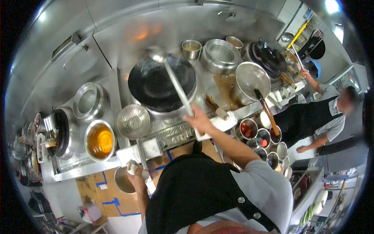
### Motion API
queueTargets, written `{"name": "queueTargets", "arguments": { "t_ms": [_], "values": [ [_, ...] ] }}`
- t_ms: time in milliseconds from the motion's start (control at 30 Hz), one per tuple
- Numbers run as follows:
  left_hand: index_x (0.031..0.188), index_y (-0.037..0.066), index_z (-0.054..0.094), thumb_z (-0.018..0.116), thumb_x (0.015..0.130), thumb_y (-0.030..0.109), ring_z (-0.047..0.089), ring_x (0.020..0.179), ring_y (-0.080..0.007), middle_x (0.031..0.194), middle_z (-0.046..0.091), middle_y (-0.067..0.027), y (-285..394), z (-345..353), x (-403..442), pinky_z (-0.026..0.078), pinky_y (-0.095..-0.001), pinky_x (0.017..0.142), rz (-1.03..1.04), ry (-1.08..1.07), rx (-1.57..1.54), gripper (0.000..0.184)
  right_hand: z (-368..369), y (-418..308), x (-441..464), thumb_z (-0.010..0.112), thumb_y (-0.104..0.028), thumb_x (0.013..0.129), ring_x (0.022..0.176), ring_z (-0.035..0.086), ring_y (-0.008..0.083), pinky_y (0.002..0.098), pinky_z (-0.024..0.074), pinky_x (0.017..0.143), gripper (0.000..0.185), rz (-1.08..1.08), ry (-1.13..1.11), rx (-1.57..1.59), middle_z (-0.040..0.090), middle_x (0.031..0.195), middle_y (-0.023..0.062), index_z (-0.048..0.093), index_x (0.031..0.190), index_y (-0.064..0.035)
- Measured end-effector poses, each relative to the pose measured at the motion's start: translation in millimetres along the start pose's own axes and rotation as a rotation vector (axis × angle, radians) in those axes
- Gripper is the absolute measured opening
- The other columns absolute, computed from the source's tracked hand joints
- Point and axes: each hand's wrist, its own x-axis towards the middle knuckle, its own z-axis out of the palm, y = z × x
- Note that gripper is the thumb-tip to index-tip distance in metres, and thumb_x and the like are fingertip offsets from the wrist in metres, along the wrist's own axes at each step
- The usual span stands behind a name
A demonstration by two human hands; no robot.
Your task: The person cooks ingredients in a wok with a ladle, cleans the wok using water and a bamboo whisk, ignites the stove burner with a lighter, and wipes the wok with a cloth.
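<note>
My right hand (199, 120) is closed around the long handle of a metal ladle (177, 85). The ladle's bowl is raised at the far rim of a black wok (148, 84) on the stove. Low in front of the counter, my left hand (136, 180) grips a bunched whitish cloth (134, 168). Near that hand runs the handle of a perforated skimmer (133, 121), which rests over the counter left of the wok. Beside the skimmer stands a metal bowl of orange-yellow oil (100, 141).
A large mesh strainer (253, 80) and metal pots (221, 56) stand right of the wok. Several seasoning containers (248, 128) line the right side. A co-worker (311, 117) in a black apron stands at the right, holding a long handle. A bucket (124, 181) sits below the counter.
</note>
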Motion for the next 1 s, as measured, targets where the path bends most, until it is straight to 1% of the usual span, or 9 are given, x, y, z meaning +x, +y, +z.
{"name": "queueTargets", "arguments": {
  "t_ms": [133,333,467,567,667,800,833,933,1000],
  "values": [
    [0.116,-0.001,0.063,0.073,0.086,0.000,0.064,0.082,-0.0161,0.098,0.067,-0.0062,30,60,27,0.053,-0.0309,0.074,0.048,-0.043,0.141,0.031,-92,-38,148,0.074,-0.024,0.094,0.080,0.068,0.0244,0.0395,0.0563,0.074,0.053,0.100,0.111,0.152,0.073,0.095,0.0148,0.056,0.137,0.0017],
    [0.120,-0.002,0.065,0.075,0.082,0.001,0.063,0.088,-0.0196,0.102,0.068,-0.0069,30,137,34,0.052,-0.0331,0.079,-0.012,0.013,0.134,0.039,-202,29,430,0.073,-0.018,0.093,0.054,0.060,0.0186,0.0360,0.0494,0.051,0.056,0.269,0.269,0.273,0.067,0.078,0.0121,0.052,0.139,0.0046],
    [0.127,-0.001,0.062,0.075,0.082,0.004,0.066,0.088,-0.0214,0.103,0.066,-0.0094,-5,158,20,0.056,-0.0338,0.077,0.001,0.111,0.105,0.048,-193,45,429,0.070,-0.012,0.090,0.067,0.065,0.0252,0.0395,0.0522,0.060,0.064,0.324,0.586,0.282,0.069,0.085,0.0175,0.046,0.147,0.0062],
    [0.128,0.000,0.060,0.072,0.083,0.000,0.069,0.090,-0.0230,0.108,0.064,-0.0085,3,174,3,0.057,-0.0349,0.075,-0.107,0.195,-0.161,0.047,-159,160,416,0.066,-0.009,0.089,0.073,0.069,0.0294,0.0417,0.0550,0.066,0.065,0.253,0.767,0.133,0.071,0.091,0.0216,0.045,0.149,0.0048],
    [0.127,-0.001,0.059,0.069,0.085,-0.001,0.070,0.088,-0.0240,0.106,0.065,-0.0098,8,174,9,0.059,-0.0357,0.069,-0.170,0.198,-0.153,0.043,-176,215,355,0.064,-0.007,0.090,0.058,0.064,0.0239,0.0393,0.0539,0.055,0.068,0.289,0.555,-0.046,0.069,0.084,0.0187,0.042,0.153,0.0030],
    [0.123,0.000,0.062,0.067,0.089,0.004,0.069,0.076,-0.0211,0.098,0.066,-0.0092,3,166,40,0.058,-0.0353,0.064,-0.183,0.095,-0.017,0.035,-181,203,295,0.073,-0.024,0.082,0.109,0.070,0.0445,0.0474,0.0526,0.097,0.071,0.551,0.442,-0.401,0.071,0.115,0.0298,0.051,0.145,0.0002],
    [0.122,0.000,0.061,0.068,0.091,0.009,0.068,0.074,-0.0207,0.097,0.066,-0.0086,4,172,45,0.058,-0.0354,0.063,-0.176,0.082,-0.027,0.033,-176,223,297,0.071,-0.022,0.085,0.095,0.073,0.0390,0.0467,0.0564,0.083,0.048,0.461,0.522,-0.548,0.074,0.100,0.0235,0.062,0.129,-0.0039],
    [0.121,0.003,0.060,0.066,0.099,0.027,0.066,0.072,-0.0195,0.094,0.065,-0.0069,18,198,70,0.056,-0.0354,0.060,-0.202,0.028,-0.139,0.033,-206,251,332,0.062,-0.014,0.094,0.058,0.059,0.0202,0.0357,0.0485,0.051,0.014,0.764,0.214,0.493,0.062,0.073,0.0082,0.059,0.104,-0.0051],
    [0.120,0.006,0.058,0.063,0.104,0.043,0.064,0.071,-0.0189,0.091,0.064,-0.0061,22,219,81,0.054,-0.0351,0.058,-0.323,-0.012,-0.326,0.040,-218,219,331,0.060,-0.014,0.099,0.053,0.053,0.0146,0.0302,0.0402,0.048,0.015,0.789,0.343,1.052,0.055,0.068,0.0014,0.052,0.086,-0.0120]
  ]
}}
